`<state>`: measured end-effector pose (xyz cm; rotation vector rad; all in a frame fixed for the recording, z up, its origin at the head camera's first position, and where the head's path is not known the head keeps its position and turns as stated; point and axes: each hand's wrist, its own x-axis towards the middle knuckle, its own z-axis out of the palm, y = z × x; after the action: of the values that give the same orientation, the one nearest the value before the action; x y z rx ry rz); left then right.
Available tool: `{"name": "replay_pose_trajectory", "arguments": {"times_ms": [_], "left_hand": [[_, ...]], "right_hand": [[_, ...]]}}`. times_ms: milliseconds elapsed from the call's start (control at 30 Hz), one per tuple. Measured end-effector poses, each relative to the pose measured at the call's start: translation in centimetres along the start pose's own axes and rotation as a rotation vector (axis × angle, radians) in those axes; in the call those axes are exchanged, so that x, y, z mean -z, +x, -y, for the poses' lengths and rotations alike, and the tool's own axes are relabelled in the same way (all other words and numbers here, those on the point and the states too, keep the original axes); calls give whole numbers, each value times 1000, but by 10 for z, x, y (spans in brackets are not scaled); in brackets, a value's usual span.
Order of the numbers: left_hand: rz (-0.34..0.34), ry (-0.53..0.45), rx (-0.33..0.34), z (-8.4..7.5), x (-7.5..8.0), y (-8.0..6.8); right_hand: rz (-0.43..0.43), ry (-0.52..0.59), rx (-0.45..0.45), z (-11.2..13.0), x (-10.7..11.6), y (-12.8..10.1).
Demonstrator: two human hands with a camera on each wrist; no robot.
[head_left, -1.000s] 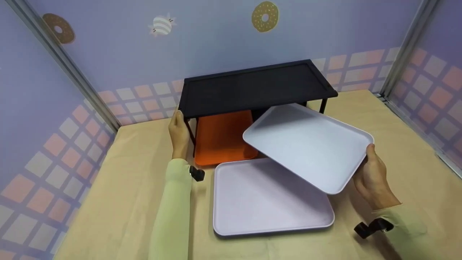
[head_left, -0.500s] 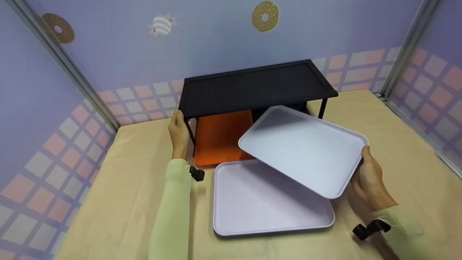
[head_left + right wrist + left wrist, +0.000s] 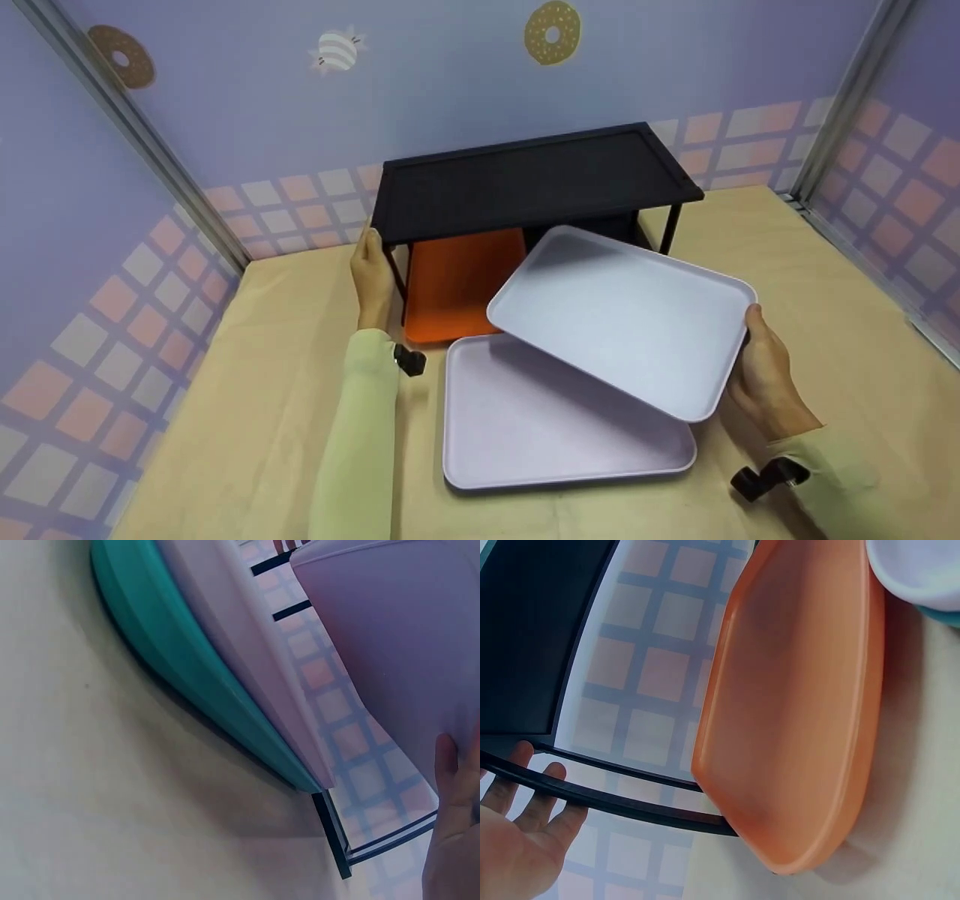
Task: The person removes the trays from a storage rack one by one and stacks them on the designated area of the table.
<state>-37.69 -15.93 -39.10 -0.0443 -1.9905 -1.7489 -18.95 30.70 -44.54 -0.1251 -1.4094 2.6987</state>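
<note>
My right hand [image 3: 769,379] grips the right-hand edge of a pale lilac tray [image 3: 622,315], thumb near the rim and fingers underneath. That tray is held tilted over a second pale lilac tray [image 3: 555,427] on the table. Under the second one lies a teal tray [image 3: 180,667], seen from the side in the right wrist view. My left hand [image 3: 370,274] holds the left end of a black shelf [image 3: 525,180]; in the left wrist view its fingers [image 3: 547,814] pass behind the shelf's side bar. Beneath the shelf's left part is an orange tray [image 3: 457,300].
The table [image 3: 262,390] has a beige cover. Patterned lilac walls [image 3: 450,82] stand behind it and on both sides. Next to the orange tray, the space under the shelf is dark and partly hidden by the held tray.
The held tray has moved left and towards me with my right hand, so its far corner is now out from under the shelf's front edge. My left hand has stayed put.
</note>
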Motion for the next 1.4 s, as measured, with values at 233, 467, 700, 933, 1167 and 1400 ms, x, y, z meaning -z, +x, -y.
{"name": "replay_pose_trajectory", "arguments": {"times_ms": [233, 467, 700, 933, 1167, 1400], "left_hand": [[13, 19, 25, 0, 2, -1], [13, 27, 9, 0, 2, -1], [-1, 33, 16, 0, 1, -1], [-3, 24, 26, 0, 1, -1], [-1, 27, 20, -1, 1, -1], [2, 12, 0, 0, 1, -1]], "right_hand": [[17, -50, -6, -1, 0, 0], [-15, -46, -18, -2, -1, 0], [18, -52, -40, -3, 1, 1], [6, -111, -62, -4, 1, 0], [28, -142, -55, -6, 2, 1], [6, -161, -91, -8, 1, 2]]}}
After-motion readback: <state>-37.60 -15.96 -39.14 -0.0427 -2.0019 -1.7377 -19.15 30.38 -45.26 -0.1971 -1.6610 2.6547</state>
